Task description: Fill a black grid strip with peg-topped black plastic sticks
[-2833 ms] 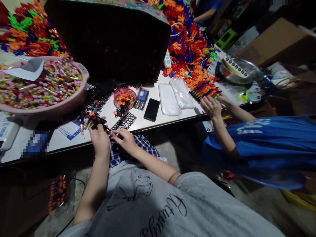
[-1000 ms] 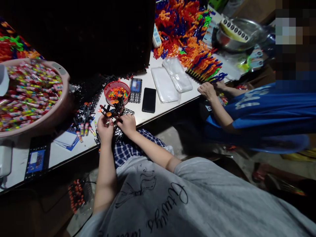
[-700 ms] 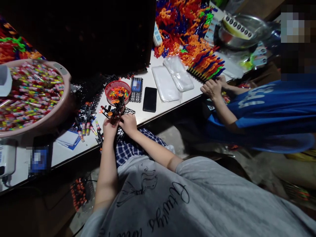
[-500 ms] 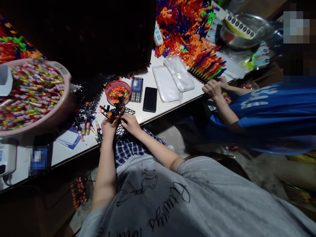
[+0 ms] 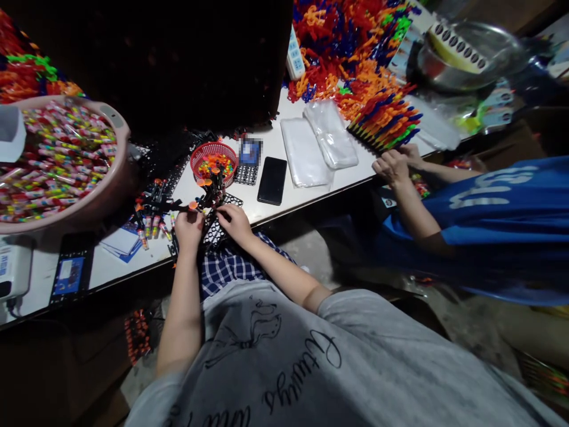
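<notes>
**Two hands work on little toy parts at the table edge**

A long white table (image 5: 284,204) fills the middle of the view. A big dark box (image 5: 178,65) sits at 12 o'clock and hides what is behind it. At 9 o'clock a wide pink basin (image 5: 113,193) holds a heap of wrapped candy tubes, likely so they are easy to grab. At 1 o'clock lies a large pile of bright plastic pieces (image 5: 347,53), and a person in a blue shirt (image 5: 489,219) sits at 3 o'clock with hands by a row of colored sticks (image 5: 386,121).

Flat clear bags (image 5: 317,145) and a black phone (image 5: 272,180) lie past the work spot, out of the way. A small red basket (image 5: 213,160) of colored caps stands just beyond the hands, close enough to reach.

The black grid tray (image 5: 216,228) lies at the near table edge, between the two hands. The left hand (image 5: 187,224) is closed on a black toy piece with orange tips (image 5: 195,203), holding it up over the tray. The right hand (image 5: 235,220) pinches at the same piece from the other side; what sits in its fingertips is too small to tell. Loose black and red sticks (image 5: 151,216) lie just left of the left hand.
</notes>
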The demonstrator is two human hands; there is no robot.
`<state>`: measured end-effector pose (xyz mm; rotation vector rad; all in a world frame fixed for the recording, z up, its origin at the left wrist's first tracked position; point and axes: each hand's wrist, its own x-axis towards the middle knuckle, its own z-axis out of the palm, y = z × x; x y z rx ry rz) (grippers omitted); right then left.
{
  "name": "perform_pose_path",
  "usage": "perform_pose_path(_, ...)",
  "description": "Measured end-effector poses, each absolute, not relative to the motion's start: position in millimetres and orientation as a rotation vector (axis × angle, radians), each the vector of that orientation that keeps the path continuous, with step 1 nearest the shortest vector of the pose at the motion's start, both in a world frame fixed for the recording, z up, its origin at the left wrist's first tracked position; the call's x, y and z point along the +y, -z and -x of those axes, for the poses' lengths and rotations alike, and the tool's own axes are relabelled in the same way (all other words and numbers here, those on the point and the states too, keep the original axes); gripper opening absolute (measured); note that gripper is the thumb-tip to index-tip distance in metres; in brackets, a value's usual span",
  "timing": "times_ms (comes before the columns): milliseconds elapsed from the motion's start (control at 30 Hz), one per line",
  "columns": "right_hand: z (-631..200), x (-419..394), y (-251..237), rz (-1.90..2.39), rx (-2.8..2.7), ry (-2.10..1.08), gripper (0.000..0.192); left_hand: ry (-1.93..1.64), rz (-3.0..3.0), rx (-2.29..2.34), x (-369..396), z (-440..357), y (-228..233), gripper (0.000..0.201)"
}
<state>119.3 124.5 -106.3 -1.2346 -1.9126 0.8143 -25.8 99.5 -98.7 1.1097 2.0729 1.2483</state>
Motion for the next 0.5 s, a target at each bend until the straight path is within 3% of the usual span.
perform_pose_path(233,-110.7,126.7,95.4,1.354,-1.920,-0.773,0.019,-1.794,-1.220,1.661,92.2,13.5,70.9,0.032)
perform_pose_path(367,-107.2,125.9,102.0,1.334,-1.895,-0.771,0.017,-1.749,-1.416,1.675,101.0,1.6,44.6,0.045)
perform_pose_path(500,-117.1,123.7,105.7,1.200,-1.787,-0.736,0.023,-1.711,-1.450,1.782,108.1,-6.9,37.3,0.038)
